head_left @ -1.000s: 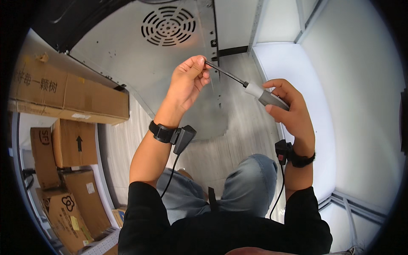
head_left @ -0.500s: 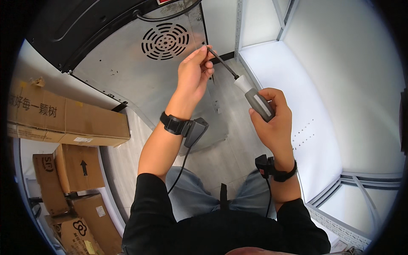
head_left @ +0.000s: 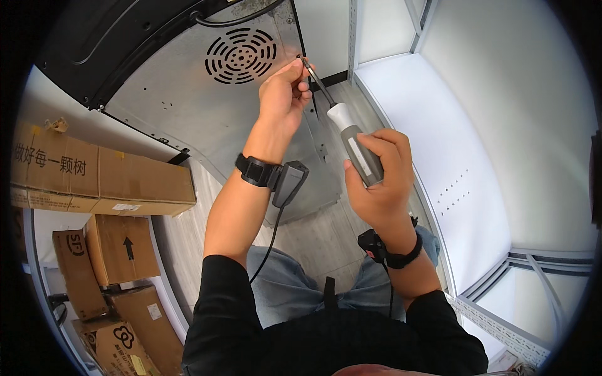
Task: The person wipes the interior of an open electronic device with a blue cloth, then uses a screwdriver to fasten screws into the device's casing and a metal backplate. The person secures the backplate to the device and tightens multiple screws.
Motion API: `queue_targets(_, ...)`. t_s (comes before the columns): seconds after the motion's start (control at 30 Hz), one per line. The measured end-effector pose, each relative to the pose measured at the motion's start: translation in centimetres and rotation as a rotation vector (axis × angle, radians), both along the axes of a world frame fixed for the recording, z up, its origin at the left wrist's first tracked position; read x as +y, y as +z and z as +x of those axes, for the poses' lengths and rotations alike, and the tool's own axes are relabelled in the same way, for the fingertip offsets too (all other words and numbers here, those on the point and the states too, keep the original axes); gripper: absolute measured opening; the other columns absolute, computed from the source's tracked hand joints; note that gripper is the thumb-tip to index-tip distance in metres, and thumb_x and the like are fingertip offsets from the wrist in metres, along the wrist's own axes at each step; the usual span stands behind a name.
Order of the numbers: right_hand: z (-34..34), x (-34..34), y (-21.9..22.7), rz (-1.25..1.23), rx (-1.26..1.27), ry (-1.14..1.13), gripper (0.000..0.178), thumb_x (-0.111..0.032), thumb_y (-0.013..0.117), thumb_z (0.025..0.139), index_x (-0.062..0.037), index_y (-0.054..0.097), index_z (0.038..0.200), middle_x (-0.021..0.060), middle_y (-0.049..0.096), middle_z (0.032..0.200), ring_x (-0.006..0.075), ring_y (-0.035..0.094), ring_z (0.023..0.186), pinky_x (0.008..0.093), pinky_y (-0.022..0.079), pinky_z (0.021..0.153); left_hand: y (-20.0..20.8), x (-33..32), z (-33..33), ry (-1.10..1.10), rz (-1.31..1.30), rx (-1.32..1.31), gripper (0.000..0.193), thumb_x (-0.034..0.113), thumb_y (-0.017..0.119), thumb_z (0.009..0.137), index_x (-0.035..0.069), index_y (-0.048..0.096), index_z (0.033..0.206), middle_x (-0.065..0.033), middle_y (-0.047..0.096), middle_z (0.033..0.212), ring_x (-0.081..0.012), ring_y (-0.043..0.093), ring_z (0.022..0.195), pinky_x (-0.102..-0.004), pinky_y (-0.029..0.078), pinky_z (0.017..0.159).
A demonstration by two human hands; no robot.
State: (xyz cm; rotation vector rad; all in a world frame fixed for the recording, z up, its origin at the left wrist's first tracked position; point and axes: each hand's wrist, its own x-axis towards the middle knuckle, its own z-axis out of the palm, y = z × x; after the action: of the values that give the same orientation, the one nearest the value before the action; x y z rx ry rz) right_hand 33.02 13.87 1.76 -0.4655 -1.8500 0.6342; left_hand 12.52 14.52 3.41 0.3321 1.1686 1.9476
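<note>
A screwdriver (head_left: 361,158) with a grey handle, white collar and dark metal shaft is gripped in my right hand (head_left: 390,178). It slants up and left, its tip by the right edge of a metal panel (head_left: 188,116). My left hand (head_left: 282,94) is closed in a pinch beside that tip, against the panel edge. Whatever lies between its fingertips is too small and covered to name. Round vent slots (head_left: 241,56) open in the panel just left of these fingers.
On the left, cardboard boxes (head_left: 122,247) fill a rack. A white shelf (head_left: 433,125) runs along the right, with several small screws (head_left: 454,190) set in rows. A black cable (head_left: 241,26) loops above the panel. Wires trail from my wrist devices (head_left: 290,183).
My right hand has moved left and slightly down with the screwdriver, which now points more steeply upward. The screwdriver tip and my left hand have shifted slightly up and left, still pinching.
</note>
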Motion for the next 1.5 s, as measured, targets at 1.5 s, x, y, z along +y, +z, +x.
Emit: queue_targets(1.5, 1.1, -1.3, -0.5, -0.008, -0.068, 0.079, 0.050, 0.005, 0.066, 0.068, -0.0011, 0.055, 0.116, 0.0172, 0.046, 0.116, 0.0290, 0.062, 0.080, 0.0312, 0.052, 0.062, -1.0, -1.1, 2.2, -0.238, -0.004, 0.101, 0.018, 0.019, 0.051, 0.097, 0.002, 0.059, 0.098, -0.0092, 0.067, 0.084, -0.0127, 0.060, 0.069, -0.0254, 0.049, 0.062)
